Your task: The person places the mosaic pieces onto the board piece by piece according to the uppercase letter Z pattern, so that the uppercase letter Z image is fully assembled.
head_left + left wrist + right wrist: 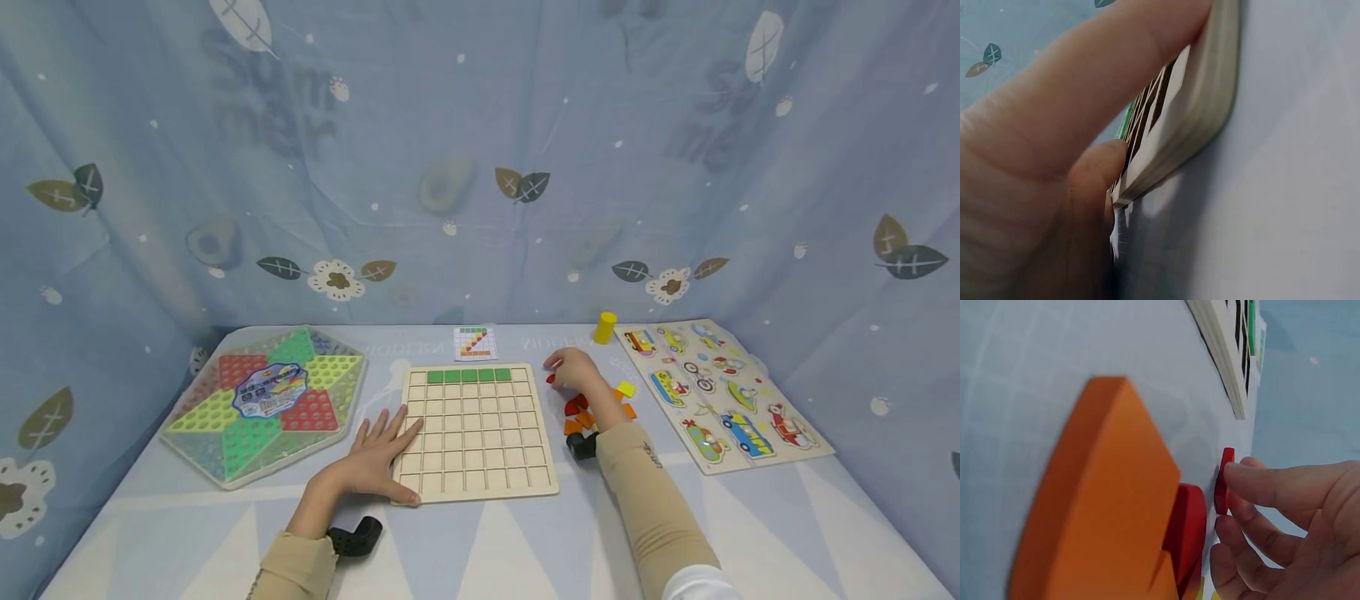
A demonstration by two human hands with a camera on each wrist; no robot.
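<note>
A wooden grid board [480,433] lies flat in front of me, with a row of green square tiles [468,376] set along its far side. My left hand [367,462] rests on the board's left edge with fingers spread and the thumb at the near corner. Right of the board, my right hand [577,372] pinches a small red block [1223,481] between thumb and fingers, close over the table. Under and beside that wrist lie loose orange blocks [1113,506], other red blocks [1188,525] and a yellow block [626,388], partly hidden by the arm.
Behind the board is a pattern card [475,343] with a coloured grid. A yellow cylinder [604,327] stands at the back right, near a picture puzzle board [716,387]. To the left lies a hexagonal Chinese checkers board [270,400]. A patterned curtain [480,250] encloses the table.
</note>
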